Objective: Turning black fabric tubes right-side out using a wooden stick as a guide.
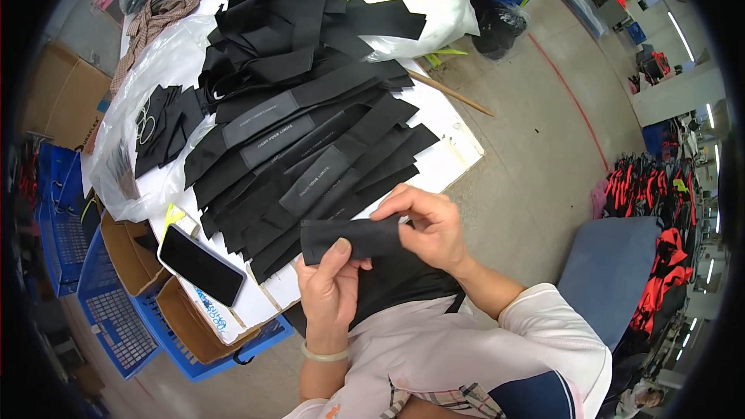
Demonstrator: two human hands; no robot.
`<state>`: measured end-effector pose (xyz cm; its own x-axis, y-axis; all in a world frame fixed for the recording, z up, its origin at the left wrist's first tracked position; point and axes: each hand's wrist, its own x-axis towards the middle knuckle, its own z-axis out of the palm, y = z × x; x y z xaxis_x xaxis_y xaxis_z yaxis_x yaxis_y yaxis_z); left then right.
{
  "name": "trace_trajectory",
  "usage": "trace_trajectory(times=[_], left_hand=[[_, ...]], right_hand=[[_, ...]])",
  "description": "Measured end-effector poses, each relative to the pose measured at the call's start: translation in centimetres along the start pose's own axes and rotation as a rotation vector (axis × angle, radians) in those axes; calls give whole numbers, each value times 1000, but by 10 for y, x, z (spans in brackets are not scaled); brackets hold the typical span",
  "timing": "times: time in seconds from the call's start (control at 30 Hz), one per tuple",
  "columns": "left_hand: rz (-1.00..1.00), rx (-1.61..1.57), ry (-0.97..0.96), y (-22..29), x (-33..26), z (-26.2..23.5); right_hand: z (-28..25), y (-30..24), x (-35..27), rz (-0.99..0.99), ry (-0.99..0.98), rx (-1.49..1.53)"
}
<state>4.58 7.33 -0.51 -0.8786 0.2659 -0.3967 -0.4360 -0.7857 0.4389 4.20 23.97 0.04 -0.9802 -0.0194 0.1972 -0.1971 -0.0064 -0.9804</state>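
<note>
A short piece of black fabric (365,239) is stretched between my two hands, just off the table's near edge. My left hand (330,283) grips its left end, thumb on top and fingers beneath. At the other end, my right hand (431,225) pinches the upper right corner between thumb and fingers. Beyond them, black fabric strips (372,120) lie overlapped in a fanned row, several bearing dark grey printed patches (314,178). A looser heap of black fabric pieces (272,27) is piled behind that row.
On the white table (458,147), a smartphone (200,268) lies at the near left corner. Clear plastic (155,77) and a checked cloth (164,8) are farther left. A wooden stick (454,95) juts past the right edge. Blue crates (116,326) and cardboard boxes (194,334) stand below left.
</note>
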Motion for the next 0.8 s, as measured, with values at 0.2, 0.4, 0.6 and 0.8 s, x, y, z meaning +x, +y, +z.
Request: trace_trajectory(times=[0.2,0.4,0.6,0.8], left_hand=[[343,481,54,-2,-1,11],[816,1346,-147,-12,0,33],[831,1065,-83,-35,14,42],[1114,1348,-5,-40,16,45]], right_hand=[[-17,-8,5,-136,62,-94],[-18,-20,10,-401,142,-583],[-17,-24,10,-476,173,-685],[-11,-32,-1,-303,261,-730]])
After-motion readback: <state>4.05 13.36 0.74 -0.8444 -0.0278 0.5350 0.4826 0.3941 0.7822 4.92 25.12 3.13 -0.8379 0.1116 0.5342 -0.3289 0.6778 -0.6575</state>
